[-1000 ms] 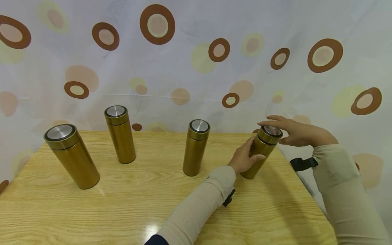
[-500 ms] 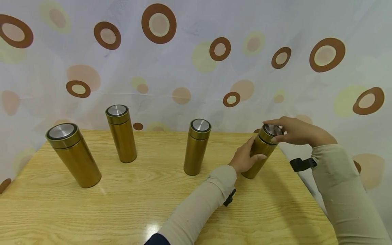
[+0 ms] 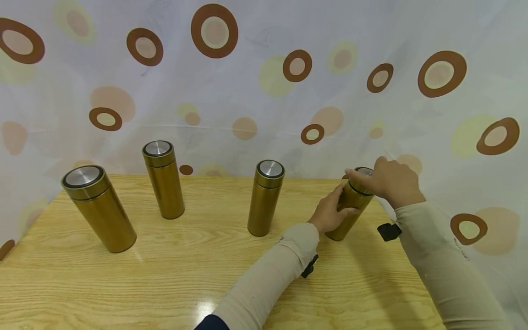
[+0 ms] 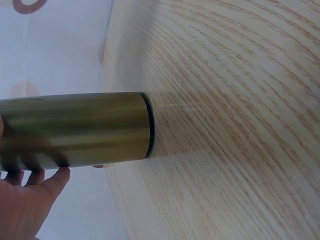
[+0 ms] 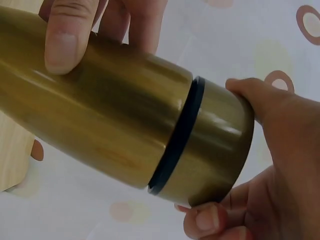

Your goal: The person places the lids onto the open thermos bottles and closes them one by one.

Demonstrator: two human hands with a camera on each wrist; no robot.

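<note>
At the right of the table stands a gold vacuum flask [image 5: 120, 110] with a silver-topped lid [image 5: 220, 132]. My left hand [image 3: 328, 214] holds its body, thumb on the near side and fingers round the other, as the right wrist view shows. Over the top, my right hand [image 3: 392, 182] grips the lid between thumb and fingers, partly hiding the silver disc in the head view. A dark ring [image 5: 177, 135] shows between lid and body. In the left wrist view the flask's base meets the wooden tabletop [image 4: 225, 125].
Left of my hands stands another gold flask [image 3: 265, 201]. Two more flasks stand further left, one towards the back [image 3: 165, 188] and one nearer [image 3: 101, 215]. A patterned curtain [image 3: 247, 101] hangs behind the table, whose right edge lies close beside my right arm.
My right hand came down from above the lid, took hold of it and turned, its wrist and forearm swinging to the left. The left hand keeps its hold on the body.
</note>
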